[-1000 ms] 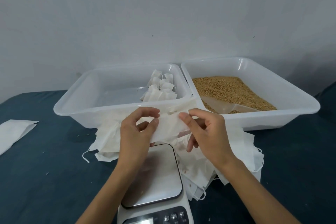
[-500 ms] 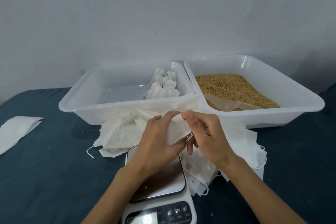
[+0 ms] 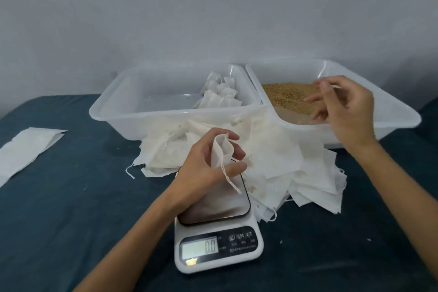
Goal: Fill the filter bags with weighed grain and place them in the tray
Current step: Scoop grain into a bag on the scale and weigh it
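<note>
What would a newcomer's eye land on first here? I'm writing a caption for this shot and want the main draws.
Probably the heap of golden grain in the right-hand tub, with the right hand hovering over it. Next comes the left hand in the centre, holding an empty filter bag with its string dangling above the scale, which reads zero. Behind it lie a pile of empty bags and a tray holding a few filled bags.

Looks like a makeshift home packing setup rather than a real lab: a small white digital kitchen scale (image 3: 218, 230) sits on dark teal cloth (image 3: 71, 208), two translucent plastic tubs (image 3: 123, 116) just behind the scale, bare grey-white wall (image 3: 213, 12) beyond them.
</note>
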